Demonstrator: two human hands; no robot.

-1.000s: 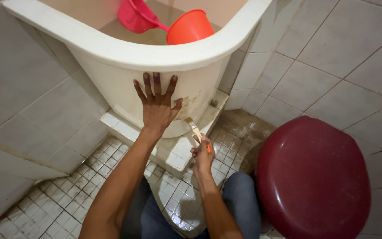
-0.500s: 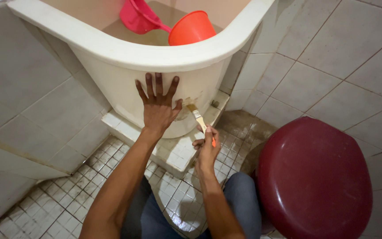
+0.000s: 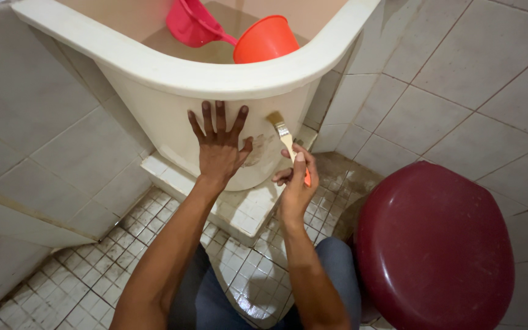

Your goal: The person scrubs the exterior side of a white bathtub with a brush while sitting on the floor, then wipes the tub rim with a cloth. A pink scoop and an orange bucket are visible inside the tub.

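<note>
Left hand lies flat, fingers spread wide, palm pressed against the smooth, curved cream wall of the water tub. Right hand is closed around the orange handle of a small paintbrush, bristles touching the stained tub wall just beside the left thumb. Glossy maroon toilet lid sits at right.

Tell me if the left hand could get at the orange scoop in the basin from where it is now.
Probably yes: the left hand lies flat on the basin wall, and the orange scoop sits just over the open rim.
</note>
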